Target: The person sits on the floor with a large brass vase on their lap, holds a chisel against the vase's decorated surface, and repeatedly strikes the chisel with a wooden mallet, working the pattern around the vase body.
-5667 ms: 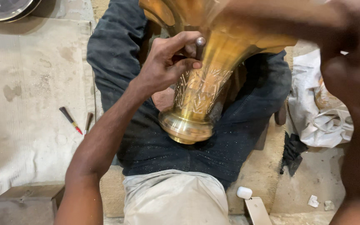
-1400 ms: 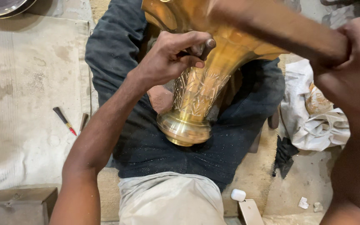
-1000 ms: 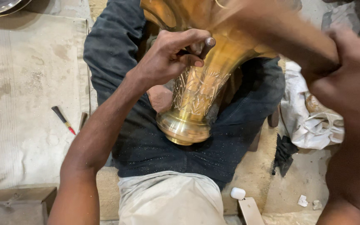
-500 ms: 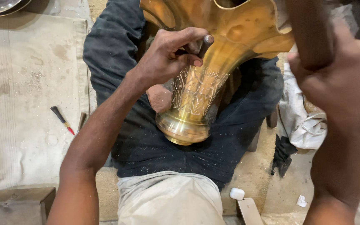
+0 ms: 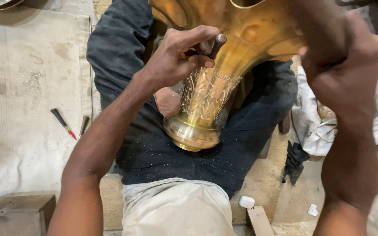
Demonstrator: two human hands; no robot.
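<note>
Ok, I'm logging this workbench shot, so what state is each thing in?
Brass vase: lying tilted across the lap, foot toward the camera, body engraved.
Left hand: closed on a small metal punch, tip against the vase.
Right hand: raised, fisted, blurred; what it grips cannot be told.
Red-tipped tool: lying loose on the cloth.

Metalcraft workshop: engraved brass vase (image 5: 206,100), floor tools (image 5: 63,123).

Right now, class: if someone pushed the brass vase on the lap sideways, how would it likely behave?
The brass vase looks rigid and probably heavy. Its flared top is wider than its round foot, so it may tip. The polished foot could slip, though the left hand steadies it.
</note>
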